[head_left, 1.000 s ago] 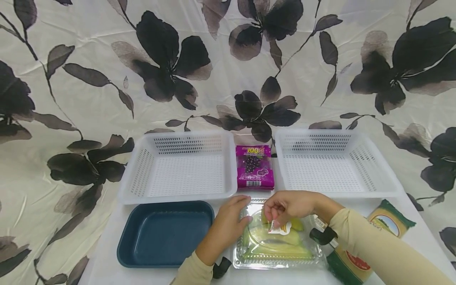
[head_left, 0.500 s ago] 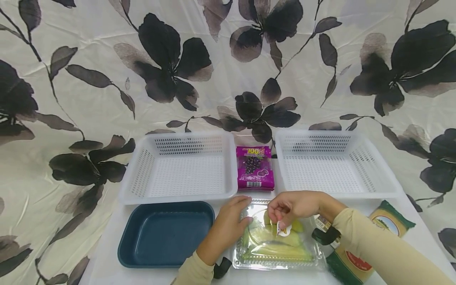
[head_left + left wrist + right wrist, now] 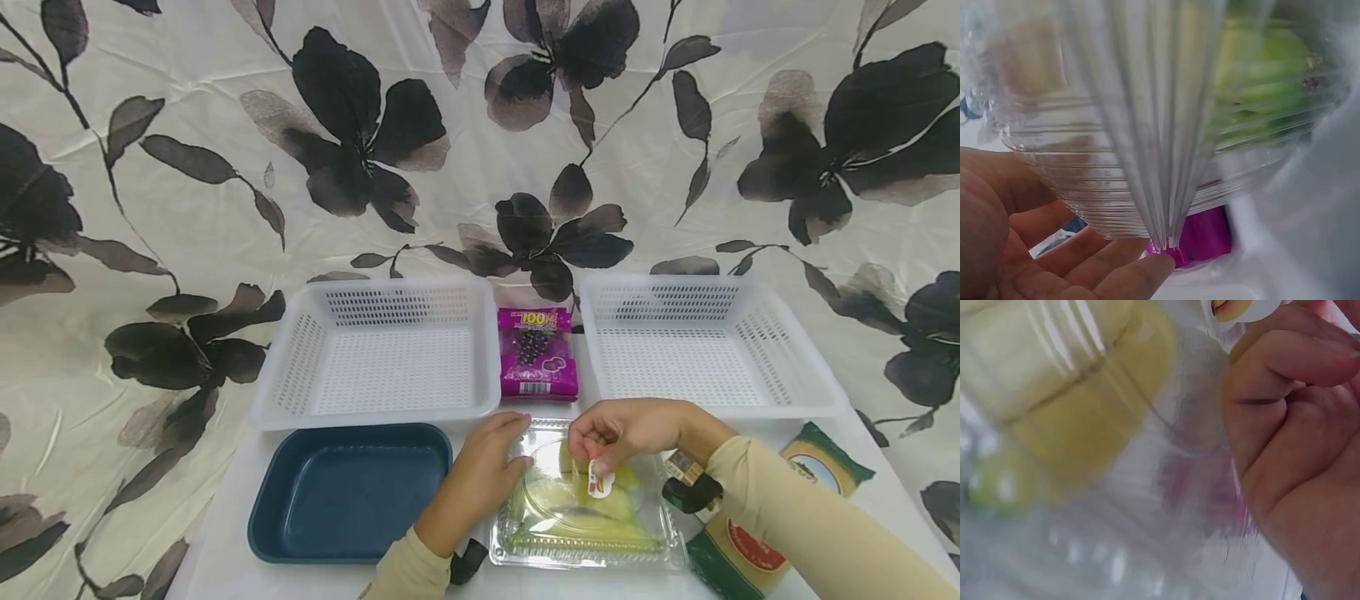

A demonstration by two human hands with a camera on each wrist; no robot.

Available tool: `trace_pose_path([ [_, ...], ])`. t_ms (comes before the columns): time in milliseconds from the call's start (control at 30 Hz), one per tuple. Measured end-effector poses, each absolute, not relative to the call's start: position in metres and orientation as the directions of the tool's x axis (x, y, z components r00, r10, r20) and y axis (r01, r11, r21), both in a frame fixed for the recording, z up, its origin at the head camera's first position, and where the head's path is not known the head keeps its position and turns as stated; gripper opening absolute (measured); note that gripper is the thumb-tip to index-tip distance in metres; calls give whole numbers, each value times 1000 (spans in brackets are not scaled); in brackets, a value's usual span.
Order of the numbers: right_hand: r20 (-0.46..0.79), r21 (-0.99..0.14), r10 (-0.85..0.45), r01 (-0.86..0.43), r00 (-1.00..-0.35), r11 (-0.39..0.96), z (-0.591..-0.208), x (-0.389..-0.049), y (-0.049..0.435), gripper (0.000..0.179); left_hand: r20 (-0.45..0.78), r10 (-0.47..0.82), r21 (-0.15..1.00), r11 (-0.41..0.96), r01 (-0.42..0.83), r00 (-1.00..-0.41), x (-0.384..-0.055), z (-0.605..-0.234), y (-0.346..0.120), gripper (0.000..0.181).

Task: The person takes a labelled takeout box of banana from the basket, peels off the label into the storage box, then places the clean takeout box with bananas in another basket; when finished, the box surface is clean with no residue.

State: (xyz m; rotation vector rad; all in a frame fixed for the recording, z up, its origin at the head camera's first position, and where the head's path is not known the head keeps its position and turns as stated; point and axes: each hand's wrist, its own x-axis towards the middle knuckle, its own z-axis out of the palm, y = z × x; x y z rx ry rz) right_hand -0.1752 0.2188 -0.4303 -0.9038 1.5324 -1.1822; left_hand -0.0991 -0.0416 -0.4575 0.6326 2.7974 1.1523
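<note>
A clear plastic clamshell box [image 3: 570, 546] stands at the front middle in the head view, its lid down. Yellow-green fruit [image 3: 600, 504], which looks like bananas, shows through the plastic. My right hand [image 3: 626, 433] is over the lid, thumb and fingertips pinching the edge of a small white sticker [image 3: 602, 483] with red and yellow print. Part of the sticker stands up from the lid; in the right wrist view a curved piece of it [image 3: 1250, 312] shows beside the fingers. My left hand [image 3: 483, 475] touches the box's left side with loosely extended fingers [image 3: 1129, 275].
Left of the box lies a dark blue tray [image 3: 348, 550]. Behind are two white perforated baskets [image 3: 375, 417] [image 3: 712, 408] with a purple grape candy bag [image 3: 536, 354] between them. Green-and-tan packets [image 3: 738, 558] lie right, partly under my right forearm. A floral cloth [image 3: 465, 167] hangs behind.
My right hand has shifted slightly to the right, pulling the sticker's left part up and over. The left hand and the box have stayed in place.
</note>
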Motion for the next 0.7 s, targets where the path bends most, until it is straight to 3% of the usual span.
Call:
trace_pose_path([
  [233,-288,-900,-842,-172,-456,401,-415,-162,212,28,100,399,677,644,356,-911,-98,-456,-41,54],
  [367,-281,-847,-798,-252,-533,468,-404,-153,212,37,110,406,672,642,369,-907,-99,-455,-41,53],
  [533,-272,-831,-779,-271,-564,486,-404,-144,218,54,101,415,663,650,372,-904,-99,-454,-40,53],
  [700,-190,-880,-824,-280,-534,385,-414,-143,226,55,94,412,657,658,367,-907,-98,-453,-40,53],
])
